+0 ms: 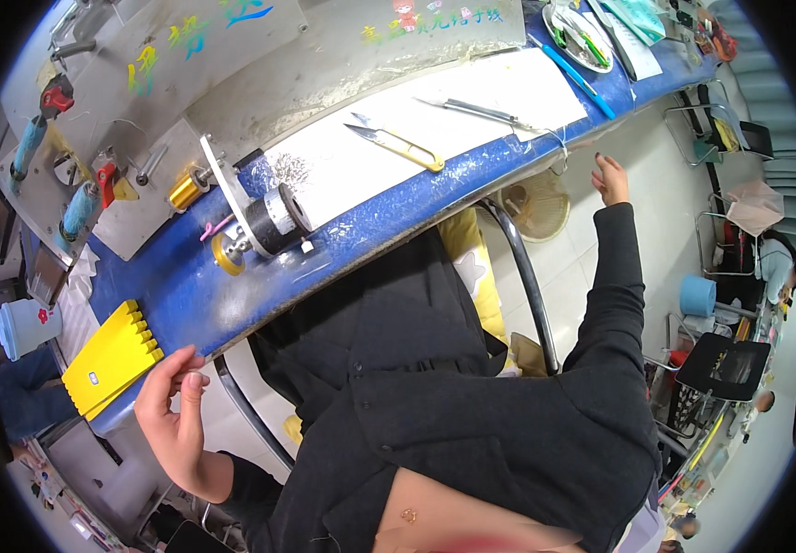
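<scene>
My left hand hangs with loose, empty fingers just beside the yellow comb-edged block at the blue table edge, and my right hand, open and empty, is well apart, so a careless brush could knock the block off.

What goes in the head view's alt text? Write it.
A person in black sits at a blue workbench, the empty left hand near a yellow comb-edged block, the right hand raised, open. Yellow-handled snips lie on white paper.
</scene>
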Tool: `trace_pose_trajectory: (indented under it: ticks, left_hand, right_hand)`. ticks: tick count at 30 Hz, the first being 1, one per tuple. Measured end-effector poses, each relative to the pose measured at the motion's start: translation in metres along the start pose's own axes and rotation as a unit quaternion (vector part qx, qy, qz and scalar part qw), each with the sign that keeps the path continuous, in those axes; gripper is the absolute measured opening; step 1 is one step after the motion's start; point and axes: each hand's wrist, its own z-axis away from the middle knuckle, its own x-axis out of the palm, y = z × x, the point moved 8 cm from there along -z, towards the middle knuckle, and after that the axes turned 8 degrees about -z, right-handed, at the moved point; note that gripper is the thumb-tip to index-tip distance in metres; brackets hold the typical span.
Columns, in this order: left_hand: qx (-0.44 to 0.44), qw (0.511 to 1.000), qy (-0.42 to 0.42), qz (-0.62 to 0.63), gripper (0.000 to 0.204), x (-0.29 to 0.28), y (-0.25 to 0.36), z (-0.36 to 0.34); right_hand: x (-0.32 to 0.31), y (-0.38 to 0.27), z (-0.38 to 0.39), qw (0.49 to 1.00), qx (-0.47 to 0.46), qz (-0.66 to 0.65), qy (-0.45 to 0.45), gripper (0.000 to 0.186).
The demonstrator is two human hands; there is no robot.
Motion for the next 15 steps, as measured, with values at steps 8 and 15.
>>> trace_pose_trajectory:
  ticks: [8,15]
  left_hand:
    - [-0.034,0.985,0.085,0.149,0.030,0.013,-0.007,-0.036]
    - [-0.038,0.948,0.062,0.310,0.055,0.045,0.000,-0.068]
  right_hand:
    - [0.012,-0.095,0.072,0.808,-0.347,0.469,0.083,0.031]
    - [0.054,-0.162,0.236,0.828,-0.533,0.170,0.038,0.019]
